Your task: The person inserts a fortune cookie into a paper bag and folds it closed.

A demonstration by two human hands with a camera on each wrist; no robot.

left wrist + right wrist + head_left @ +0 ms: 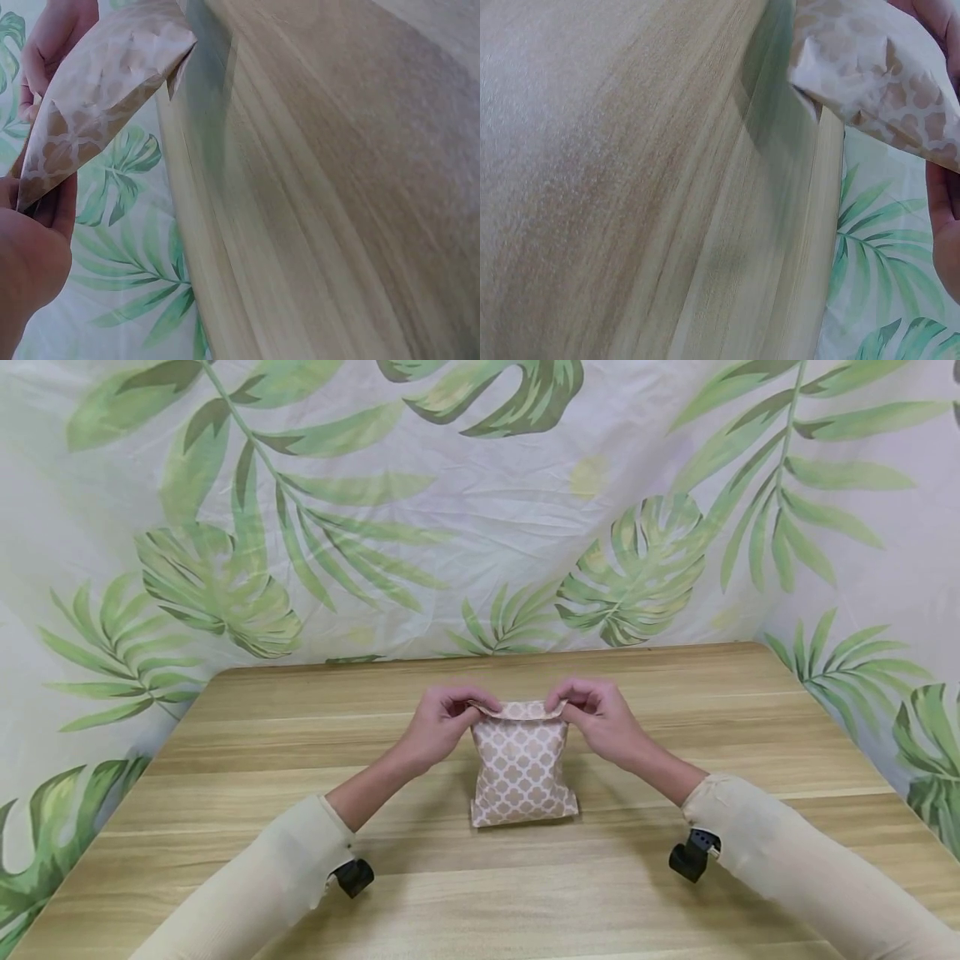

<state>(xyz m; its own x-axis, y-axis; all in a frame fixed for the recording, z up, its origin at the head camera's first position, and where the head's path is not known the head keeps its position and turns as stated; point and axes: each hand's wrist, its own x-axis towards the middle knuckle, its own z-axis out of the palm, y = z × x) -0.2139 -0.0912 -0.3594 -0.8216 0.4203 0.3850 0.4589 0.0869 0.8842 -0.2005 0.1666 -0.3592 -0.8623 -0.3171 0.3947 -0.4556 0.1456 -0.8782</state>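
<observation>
A small tan paper bag (521, 768) with a white lattice pattern stands over the middle of the table, its top edge folded over into a flap. My left hand (442, 722) pinches the left end of that fold between thumb and fingers. At the opposite end, my right hand (600, 722) pinches the fold the same way. The bag looks puffed out; its contents are hidden. In the left wrist view the bag (112, 82) slants up from the left hand (34, 247). The right wrist view catches the bag's lower corner and part of the right hand (946, 232).
The wood-grain table (300, 718) stretches out around the bag on all sides. Behind it hangs a pale cloth (480, 527) printed with green leaves, which also covers both sides. A small black camera (352, 877) sits under the left sleeve and another black camera (692, 856) under the right.
</observation>
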